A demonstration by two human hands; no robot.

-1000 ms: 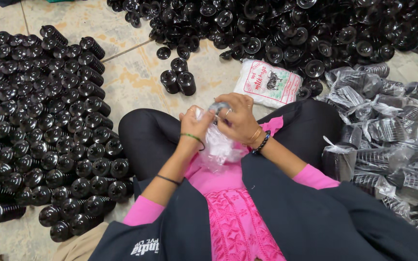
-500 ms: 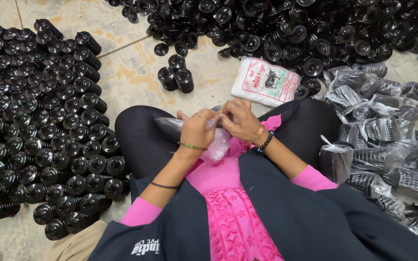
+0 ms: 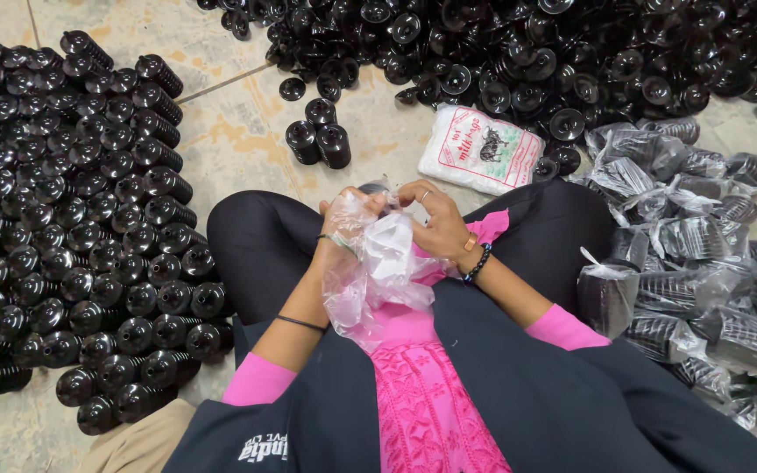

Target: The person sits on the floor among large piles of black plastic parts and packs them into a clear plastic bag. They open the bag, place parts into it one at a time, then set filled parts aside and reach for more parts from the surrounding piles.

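I sit cross-legged on a tiled floor. A clear plastic bag (image 3: 377,271) hangs over my lap, held by both hands. My left hand (image 3: 343,223) is inside or under the bag's mouth, gripping the film. My right hand (image 3: 435,223) pinches the bag's upper edge from the right. A small dark object shows between the hands at the top, mostly hidden. The bag droops down over my pink top.
Stacks of black plastic caps (image 3: 72,219) cover the floor on the left. A loose heap of black caps (image 3: 519,61) lies ahead. Three short stacks (image 3: 317,136) stand in front of my knees. A white printed packet (image 3: 482,149) lies ahead right. Bagged stacks (image 3: 703,263) fill the right.
The plastic bag has been spread open and now drapes over my left hand and lap. Both hands stayed close together above my lap.
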